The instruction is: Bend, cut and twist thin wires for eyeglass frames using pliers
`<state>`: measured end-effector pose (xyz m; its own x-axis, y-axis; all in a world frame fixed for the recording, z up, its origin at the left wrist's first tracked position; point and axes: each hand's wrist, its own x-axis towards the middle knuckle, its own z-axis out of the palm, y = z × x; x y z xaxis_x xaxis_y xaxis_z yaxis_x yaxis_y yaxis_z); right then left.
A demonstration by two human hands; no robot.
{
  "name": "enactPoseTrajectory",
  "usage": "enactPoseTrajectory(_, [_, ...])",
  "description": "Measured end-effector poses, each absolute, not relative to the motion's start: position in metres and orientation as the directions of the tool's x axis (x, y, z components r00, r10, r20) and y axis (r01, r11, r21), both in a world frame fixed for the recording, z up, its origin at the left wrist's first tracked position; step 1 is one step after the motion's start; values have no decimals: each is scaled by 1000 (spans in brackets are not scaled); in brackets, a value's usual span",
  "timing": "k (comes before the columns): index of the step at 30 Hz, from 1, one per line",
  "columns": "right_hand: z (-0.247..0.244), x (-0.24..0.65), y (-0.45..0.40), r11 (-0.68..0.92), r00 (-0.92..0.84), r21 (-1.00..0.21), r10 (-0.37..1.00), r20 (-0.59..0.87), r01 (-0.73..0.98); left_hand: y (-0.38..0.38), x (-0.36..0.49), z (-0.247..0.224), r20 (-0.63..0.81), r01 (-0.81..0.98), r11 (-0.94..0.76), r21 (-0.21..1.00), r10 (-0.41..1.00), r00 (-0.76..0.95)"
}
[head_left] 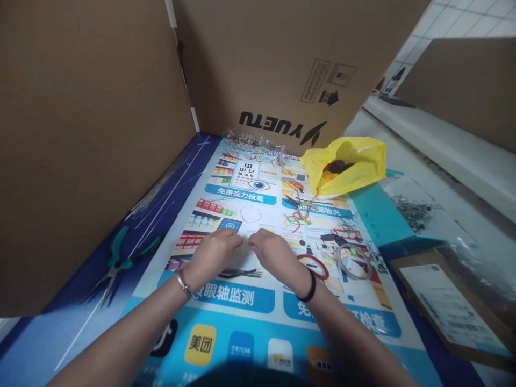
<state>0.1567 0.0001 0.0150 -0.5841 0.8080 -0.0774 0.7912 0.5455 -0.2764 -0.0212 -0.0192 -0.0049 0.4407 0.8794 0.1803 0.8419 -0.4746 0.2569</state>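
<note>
My left hand (217,250), with a silver bangle on its wrist, is closed in a pinch over the middle of the printed poster sheet (258,244). Close beside it, my right hand (276,252), wearing a black band, pinches too, fingertips a short gap from the left ones. Whatever the fingers hold is too thin or hidden to make out. Just beyond them lies a faint thin loop (250,214). Below the hands, several dark thin strands (239,273) rest on the sheet. To the right of my right hand are a red ring-shaped coil (313,266) and a grey ring-shaped coil (355,262).
Teal-handled pliers (116,263) lie at left near thin wires (161,185). Cardboard walls (92,134) rise left and behind. Scissors (298,207) lie among coloured strings below a yellow bag (346,164). Tangled wire pieces (258,145) line the back; a labelled package (451,303) sits right.
</note>
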Motion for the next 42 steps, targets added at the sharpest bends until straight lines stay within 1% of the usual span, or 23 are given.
enactPoseTrajectory(2, [12, 157, 2, 512, -553, -331, 832, -37, 793, -18, -21, -7, 173, 830, -414, 374, 910, 376])
enactPoseTrajectory(4, [8, 157, 4, 471, -515, -424, 857, 15, 773, -17, -21, -11, 179, 787, -352, 506, 936, 303])
enactPoseTrajectory(7, [0, 156, 6, 363, -414, -636, 907, 74, 681, -14, -21, -14, 173, 688, -260, 678, 966, 195])
enactPoseTrajectory(8, [-3, 155, 7, 298, -367, -725, 928, 67, 621, -13, -21, -15, 151, 651, -217, 728, 976, 157])
enactPoseTrajectory(10, [-10, 152, 7, 131, -294, -890, 956, -4, 437, -11, -20, -16, 67, 556, -100, 825, 995, 79])
enactPoseTrajectory(12, [-15, 149, 7, -27, -268, -976, 959, -86, 215, -10, -18, -17, -58, 421, 44, 906, 998, 19])
enactPoseTrajectory(14, [-17, 146, 6, -118, -261, -992, 957, -128, 53, -9, -16, -17, -166, 267, 160, 951, 986, 1])
enactPoseTrajectory(16, [-16, 145, 5, -158, -250, -987, 957, -149, -17, -9, -15, -18, -219, 156, 215, 964, 976, 10])
enactPoseTrajectory(17, [-15, 144, 5, -170, -251, -985, 955, -158, -26, -9, -15, -18, -230, 133, 226, 965, 973, 16])
enactPoseTrajectory(19, [-13, 145, 5, -185, -257, -983, 950, -175, -16, -9, -15, -19, -220, 157, 214, 964, 975, 20])
enactPoseTrajectory(24, [-14, 145, 6, -154, -251, -986, 954, -165, 62, -10, -17, -19, -70, 407, 53, 912, 997, 29])
enactPoseTrajectory(27, [-18, 143, 5, -80, -208, -985, 972, -111, 151, -12, -15, -17, -9, 481, -13, 877, 999, 43])
enactPoseTrajectory(29, [-20, 140, 3, -5, -169, -969, 984, -48, 248, -14, -12, -16, 0, 491, -22, 871, 999, 45])
enactPoseTrajectory(32, [-21, 138, 0, 125, -110, -904, 990, 87, 410, -16, -10, -16, -11, 464, -7, 886, 999, 37])
enactPoseTrajectory(35, [-19, 140, 0, 224, -130, -850, 974, 184, 476, -16, -11, -19, -27, 431, 18, 902, 1000, 15])
enactPoseTrajectory(38, [-17, 144, 2, 256, -211, -847, 962, 174, 466, -15, -13, -22, -39, 423, 38, 905, 999, -6])
enactPoseTrajectory(42, [-16, 146, 4, 260, -245, -823, 957, 152, 505, -15, -14, -23, -14, 438, 20, 899, 1000, -16])
